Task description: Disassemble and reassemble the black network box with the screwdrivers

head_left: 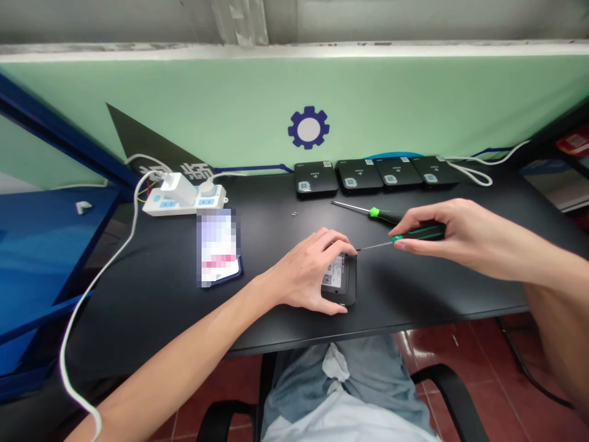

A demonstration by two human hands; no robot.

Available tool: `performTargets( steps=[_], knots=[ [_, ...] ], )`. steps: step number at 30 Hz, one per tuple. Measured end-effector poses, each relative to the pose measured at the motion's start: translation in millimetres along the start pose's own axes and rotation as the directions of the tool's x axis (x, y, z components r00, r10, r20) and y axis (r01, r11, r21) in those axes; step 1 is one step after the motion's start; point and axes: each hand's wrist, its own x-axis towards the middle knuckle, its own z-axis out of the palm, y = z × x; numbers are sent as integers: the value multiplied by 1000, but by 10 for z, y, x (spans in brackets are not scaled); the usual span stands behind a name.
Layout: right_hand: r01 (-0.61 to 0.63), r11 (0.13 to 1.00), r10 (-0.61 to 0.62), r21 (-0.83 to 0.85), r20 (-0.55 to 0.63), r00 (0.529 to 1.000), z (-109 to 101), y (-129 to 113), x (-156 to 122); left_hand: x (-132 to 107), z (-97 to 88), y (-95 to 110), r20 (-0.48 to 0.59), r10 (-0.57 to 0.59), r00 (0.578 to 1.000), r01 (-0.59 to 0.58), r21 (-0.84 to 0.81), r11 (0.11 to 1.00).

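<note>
My left hand (pixel 310 270) grips a small black box (pixel 350 288) on the desk, thumb at its near edge and fingers over its far edge. A white printed label shows on the box's upper face; its left part is hidden under my palm. In my right hand (pixel 442 236) is a screwdriver (pixel 418 233) with a black and green handle, held nearly level. Its thin shaft points left, and the tip is at the box's far right corner; whether it touches, I cannot tell. A second screwdriver (pixel 375 212), with a bright green collar, lies just behind my right hand.
Several flat black boxes (pixel 315 179) stand along the back of the desk (pixel 271 245). Tiny screws (pixel 294 213) lie mid-desk. A phone (pixel 218 248) with a blurred screen and a white power strip (pixel 184 199) with plugs are at left. A white cable (pixel 96 276) hangs over the left side.
</note>
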Motion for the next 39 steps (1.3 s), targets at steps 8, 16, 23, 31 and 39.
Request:
performTargets(
  steps=[8, 16, 23, 31, 39],
  knots=[
    [130, 975, -92, -179, 205, 974, -252, -151, 463, -3, -2, 12, -6, 4, 1000, -4, 7, 1000],
    [111, 994, -104, -22, 217, 971, -233, 16, 473, -6, 7, 9, -7, 10, 1000, -10, -7, 1000],
    [-69, 946, 12, 316, 178, 984, 34, 471, 335, -11, 6, -5, -13, 38, 999, -38, -15, 999],
    [-194, 825, 149, 531, 126, 981, 371, 634, 180, -7, -30, 31, -46, 33, 998, -35, -57, 998],
    [-179, 777, 153, 604, 95, 984, 484, 605, 78, -35, -48, 97, -89, -8, 996, -4, -129, 992]
  ],
)
